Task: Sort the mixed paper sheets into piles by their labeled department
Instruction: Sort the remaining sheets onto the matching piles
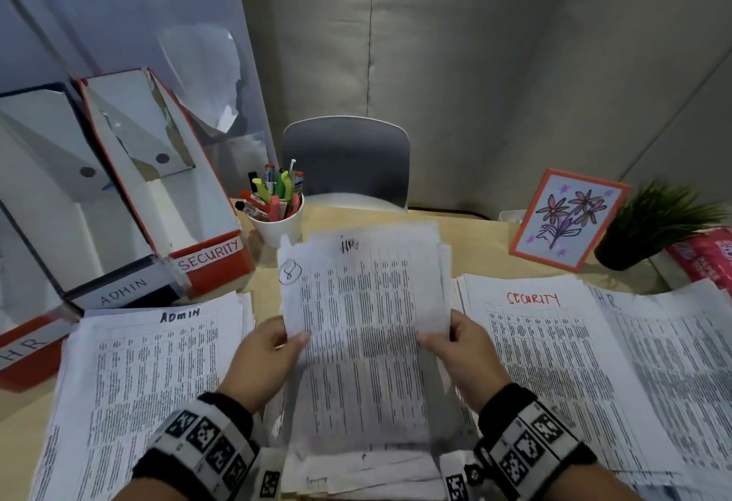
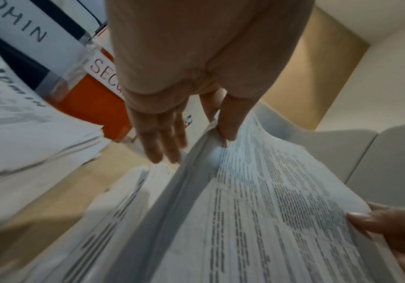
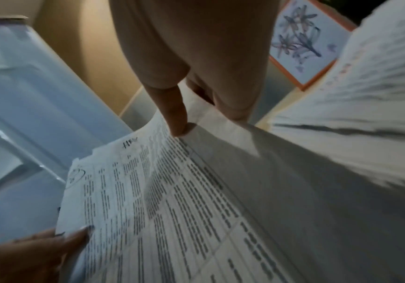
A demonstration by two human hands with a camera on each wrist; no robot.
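Head view: left hand (image 1: 264,358) and right hand (image 1: 466,354) each pinch a side edge of a white printed sheet with a smudged black heading (image 1: 362,294), lifted over the mixed central stack (image 1: 356,465) on the tan desk (image 1: 479,239). White ADMIN pile (image 1: 154,374) left, SECURITY pile (image 1: 554,374) right, HR pile (image 1: 681,362) far right.

Left wrist view: thumb (image 2: 230,118) on top of the sheet, fingers (image 2: 162,141) straight beneath it.

Right wrist view: thumb (image 3: 175,113) presses the sheet's edge; the other fingers sit behind the paper.
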